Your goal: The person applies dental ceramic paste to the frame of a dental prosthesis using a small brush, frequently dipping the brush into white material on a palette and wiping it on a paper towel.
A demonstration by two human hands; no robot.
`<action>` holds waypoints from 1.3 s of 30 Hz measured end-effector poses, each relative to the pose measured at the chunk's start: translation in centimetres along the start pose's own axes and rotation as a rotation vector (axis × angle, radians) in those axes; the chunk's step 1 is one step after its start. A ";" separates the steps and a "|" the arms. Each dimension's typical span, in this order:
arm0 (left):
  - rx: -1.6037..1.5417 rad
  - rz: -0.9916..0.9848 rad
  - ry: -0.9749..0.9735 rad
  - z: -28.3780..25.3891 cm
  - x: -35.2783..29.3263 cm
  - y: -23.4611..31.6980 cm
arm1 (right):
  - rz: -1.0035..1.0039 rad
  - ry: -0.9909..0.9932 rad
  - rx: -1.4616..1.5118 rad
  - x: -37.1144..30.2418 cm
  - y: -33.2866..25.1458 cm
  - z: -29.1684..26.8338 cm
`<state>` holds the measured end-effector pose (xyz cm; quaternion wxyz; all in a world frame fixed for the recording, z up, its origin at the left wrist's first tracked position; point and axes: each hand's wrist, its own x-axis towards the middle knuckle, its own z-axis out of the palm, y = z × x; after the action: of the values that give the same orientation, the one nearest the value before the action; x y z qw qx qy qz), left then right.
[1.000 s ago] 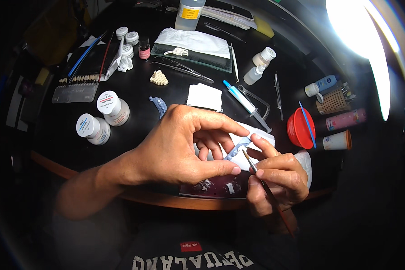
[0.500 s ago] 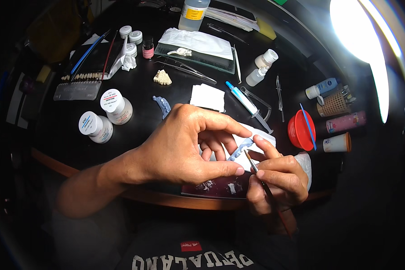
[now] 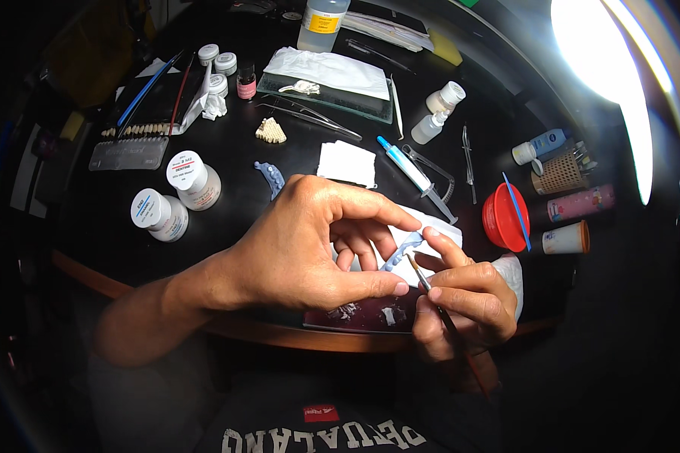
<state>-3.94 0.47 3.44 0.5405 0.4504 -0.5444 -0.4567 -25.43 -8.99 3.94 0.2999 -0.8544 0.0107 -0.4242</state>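
Between the thumb and forefinger of my left hand [image 3: 310, 241] is a blue dental mold [image 3: 403, 252] with a row of tooth shapes. My right hand [image 3: 472, 302] grips a fine paintbrush [image 3: 447, 321] with a dark and red handle. Its tip is at the mold's near edge; whether the bristles touch is too small to tell. My right forefinger rests by the mold's upper end. Crumpled white tissue [image 3: 511, 275] shows behind my right hand. Below the mold, a white sheet [image 3: 449, 235] lies partly hidden by my hands.
Two powder jars [image 3: 193, 181] stand left. A second blue mold [image 3: 270, 180], a tooth model [image 3: 270, 130], tweezers [image 3: 310, 115] and a glass slab [image 3: 332, 97] lie farther back. At right are a syringe [image 3: 408, 168], a red bowl [image 3: 504, 219] and a cup [image 3: 567, 239].
The brush tip has shifted slightly left and up along the mold. Both hands otherwise keep nearly the same pose, and the whole view has drifted a little.
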 end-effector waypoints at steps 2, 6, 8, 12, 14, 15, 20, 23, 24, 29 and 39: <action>0.004 -0.004 0.002 0.0 -0.2 0.2 | -0.001 0.007 0.028 0.0 -0.1 0.1; 0.013 0.010 0.007 0.2 0.0 -0.2 | 0.000 0.029 0.036 -0.2 0.0 -0.2; 0.075 0.035 0.026 -0.1 -0.2 -0.7 | -0.019 0.012 -0.039 -0.4 0.1 -0.7; 0.079 -0.002 0.116 -0.1 0.6 0.2 | 0.001 0.250 -0.033 -1.4 -1.2 -2.0; 0.137 0.019 0.156 -0.4 0.6 -0.4 | 0.076 0.145 -0.037 -3.4 -1.1 -2.5; 0.179 0.032 0.166 -0.4 0.5 -0.7 | 0.158 0.178 -0.011 -4.5 -1.2 -1.7; 0.382 0.079 0.109 0.4 0.7 -0.6 | 0.375 0.081 -0.103 -8.4 -2.5 -1.1; 0.312 0.069 0.115 0.3 0.5 -1.0 | 0.384 0.077 -0.096 -8.8 -3.2 -0.6; 0.296 0.050 0.126 0.4 0.4 -0.9 | 0.389 0.061 -0.106 -8.7 -3.4 -0.6; 0.335 0.057 0.120 0.5 0.3 -1.0 | 0.403 0.039 -0.156 -8.7 -3.8 0.0; 0.397 0.076 0.100 0.5 0.2 -0.5 | 0.412 0.025 -0.179 -8.4 -3.7 0.3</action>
<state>-4.46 0.16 2.96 0.4843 0.5494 -0.6128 -0.2969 -31.51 -3.55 -0.33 0.3029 -0.8520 0.2264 -0.3621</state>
